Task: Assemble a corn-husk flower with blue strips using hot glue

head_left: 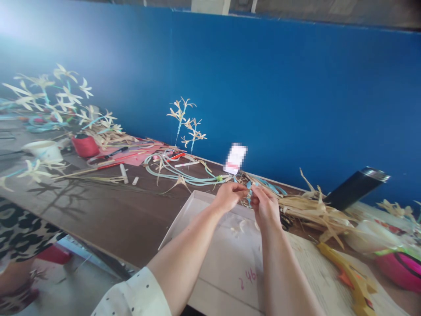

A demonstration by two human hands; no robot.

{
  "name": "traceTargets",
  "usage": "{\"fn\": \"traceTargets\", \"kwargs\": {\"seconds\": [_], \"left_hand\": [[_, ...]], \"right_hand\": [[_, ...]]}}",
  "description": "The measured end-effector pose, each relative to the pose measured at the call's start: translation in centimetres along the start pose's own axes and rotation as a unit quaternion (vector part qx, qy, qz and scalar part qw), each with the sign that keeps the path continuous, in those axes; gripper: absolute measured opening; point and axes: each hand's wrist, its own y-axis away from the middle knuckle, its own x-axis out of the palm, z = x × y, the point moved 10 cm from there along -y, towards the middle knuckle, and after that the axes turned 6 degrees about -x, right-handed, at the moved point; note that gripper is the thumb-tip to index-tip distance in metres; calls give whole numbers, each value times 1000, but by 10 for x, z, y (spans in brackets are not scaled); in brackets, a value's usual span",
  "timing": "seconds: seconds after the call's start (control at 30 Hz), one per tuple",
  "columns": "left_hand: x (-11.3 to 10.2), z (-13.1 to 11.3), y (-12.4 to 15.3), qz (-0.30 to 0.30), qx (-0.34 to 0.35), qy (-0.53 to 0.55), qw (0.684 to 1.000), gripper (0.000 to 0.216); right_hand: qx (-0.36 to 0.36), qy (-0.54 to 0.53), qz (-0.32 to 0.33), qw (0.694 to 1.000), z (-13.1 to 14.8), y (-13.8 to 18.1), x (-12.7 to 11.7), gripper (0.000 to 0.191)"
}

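Observation:
Both my hands meet above the far edge of a shallow white box lid (238,250). My left hand (228,195) is closed in a pinch, its fingertips at a small light blue strip (249,195). From the other side, my right hand (266,205) pinches the same strip, fingers bent together. Whether the strip is loose or wrapped round a stem is too small to tell. Pale bits of husk lie in the lid. Just beyond the fingers are dry husk scraps and coiled light blue cord (187,177).
Husk flowers (194,136) stand by the blue wall, with a bigger bunch (46,94) at left. A red spool (85,145) and white cup (44,151) sit left. Rightward are dried husks (305,208), a black flask (353,191) and a yellow glue gun (348,276). Someone sits lower left.

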Motion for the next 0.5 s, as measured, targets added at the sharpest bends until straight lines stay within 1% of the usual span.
{"fn": "traceTargets", "kwargs": {"seconds": [0.27, 0.37, 0.43, 0.5], "left_hand": [[-1, 0, -1, -6, 8, -1, 1000, 33], [-1, 0, -1, -5, 4, -3, 1000, 34], [-1, 0, -1, -5, 0, -6, 1000, 34], [-1, -1, 0, -4, -3, -19, 1000, 32]], "right_hand": [[-7, 0, 6, 1000, -1, -1, 1, 24], [-24, 16, -22, 999, 1, -2, -5, 25], [-55, 55, -59, 995, 7, -3, -16, 28], [-125, 151, -81, 977, 25, -3, -23, 34]]}}
